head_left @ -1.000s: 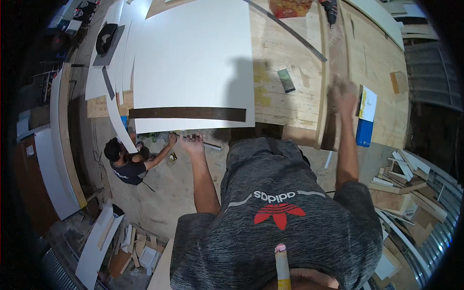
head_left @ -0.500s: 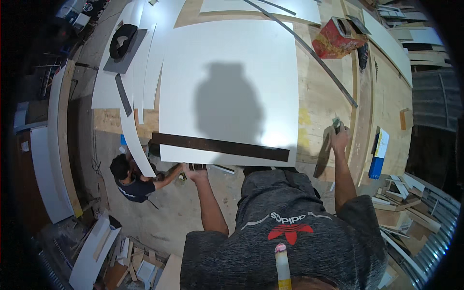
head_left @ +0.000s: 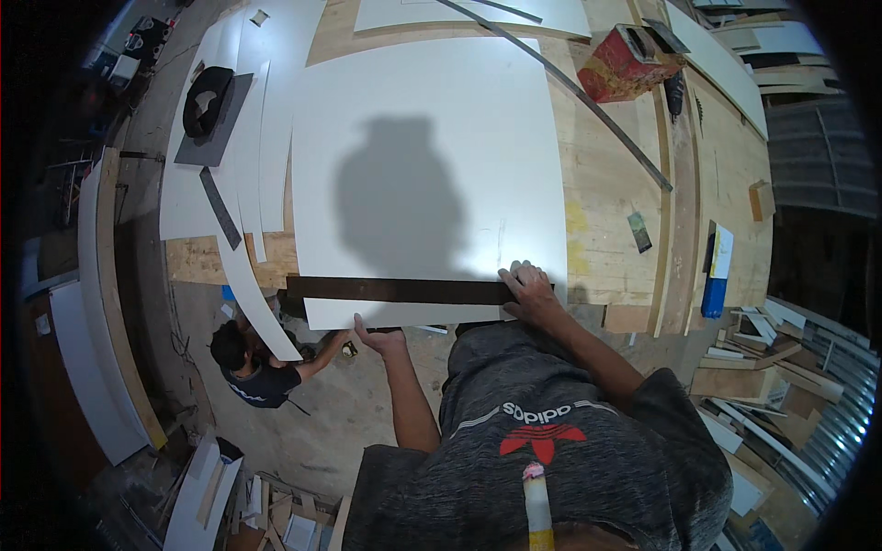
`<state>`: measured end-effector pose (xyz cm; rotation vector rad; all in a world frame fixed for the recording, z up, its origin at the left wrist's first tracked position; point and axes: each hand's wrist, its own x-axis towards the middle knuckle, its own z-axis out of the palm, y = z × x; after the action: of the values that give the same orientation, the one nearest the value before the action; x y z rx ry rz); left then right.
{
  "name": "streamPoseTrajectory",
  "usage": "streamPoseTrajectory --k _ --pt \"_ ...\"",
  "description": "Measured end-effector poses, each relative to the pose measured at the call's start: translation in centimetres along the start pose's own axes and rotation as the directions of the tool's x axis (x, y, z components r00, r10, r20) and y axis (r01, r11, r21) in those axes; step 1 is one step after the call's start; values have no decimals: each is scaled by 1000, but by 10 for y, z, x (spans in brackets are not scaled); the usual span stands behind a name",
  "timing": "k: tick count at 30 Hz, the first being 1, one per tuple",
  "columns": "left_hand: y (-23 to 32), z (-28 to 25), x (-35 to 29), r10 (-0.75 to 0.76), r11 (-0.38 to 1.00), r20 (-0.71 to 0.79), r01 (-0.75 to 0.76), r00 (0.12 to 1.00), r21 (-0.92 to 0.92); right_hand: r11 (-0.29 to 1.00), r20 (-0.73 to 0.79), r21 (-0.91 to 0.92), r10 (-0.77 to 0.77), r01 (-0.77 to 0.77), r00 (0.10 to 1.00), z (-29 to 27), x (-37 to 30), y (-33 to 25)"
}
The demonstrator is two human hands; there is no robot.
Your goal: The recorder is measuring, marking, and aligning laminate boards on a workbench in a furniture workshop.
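Observation:
A large white board [head_left: 418,83] lies before me, with a dark brown strip [head_left: 395,289] across it along the near edge. My right hand [head_left: 530,292] presses down on the strip's right end, its bent fingers apart on the strip and board. At the board's near edge is my left hand [head_left: 381,342], thumb up against the edge. Its other fingers curl by something dark, mostly hidden under the edge; what they hold I cannot make out. A small green rectangular piece [head_left: 639,232] lies on the plywood [head_left: 606,266] to the right. A large shadow darkens the board's middle.
A long metal bar [head_left: 588,101] runs diagonally over the board's far right corner. Near it stands a red stained container [head_left: 625,69]. A blue-and-white tool [head_left: 718,271] lies far right. Another person [head_left: 253,367] crouches at lower left, beside an overhanging white strip [head_left: 253,294].
My right hand has let go of the small green piece and moved left onto the dark strip. The strip now lies more nearly level. My left hand's thumb has risen against the board's edge.

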<state>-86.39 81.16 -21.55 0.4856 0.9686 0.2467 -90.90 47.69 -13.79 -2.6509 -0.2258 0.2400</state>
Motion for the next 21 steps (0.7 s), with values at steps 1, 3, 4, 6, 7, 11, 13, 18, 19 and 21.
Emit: streamPoseTrajectory --k 1,3,4,6,7,11,13,18,19,21 --pt "0 -5 2 -1 1000 -16 1 1000 -1 1000 1 0 0 0 1000 -1 0 -4" --pt "2 -13 6 -2 1000 -33 2 999 -1 1000 43 11 -12 12 999 -4 1 -10" --pt "1 -13 5 12 1000 -24 -12 1000 -1 1000 43 7 -8 8 999 -9 2 -12" --pt "-1 -13 4 22 1000 -17 -22 1000 -2 999 122 32 12 -16 993 -17 5 -17" --pt "-1 -11 3 28 1000 4 -28 1000 -10 999 117 27 17 -21 993 -15 2 -14" --pt "-4 -7 -6 5 998 67 0 998 -63 982 72 163 84 -95 994 -4 -9 -1" --pt "-1 -6 -11 -12 999 117 18 993 -51 961 70 233 133 -146 989 -11 -13 4" --pt "3 -21 -12 -41 999 188 44 981 -15 968 220 249 -38 -18 975 -42 -20 11" --pt "-1 -23 -14 -44 999 147 43 988 6 969 209 247 -45 -8 977 -43 -23 15" --pt "-7 -26 -20 -39 999 120 37 992 22 957 231 284 -8 -60 973 -43 -27 23"
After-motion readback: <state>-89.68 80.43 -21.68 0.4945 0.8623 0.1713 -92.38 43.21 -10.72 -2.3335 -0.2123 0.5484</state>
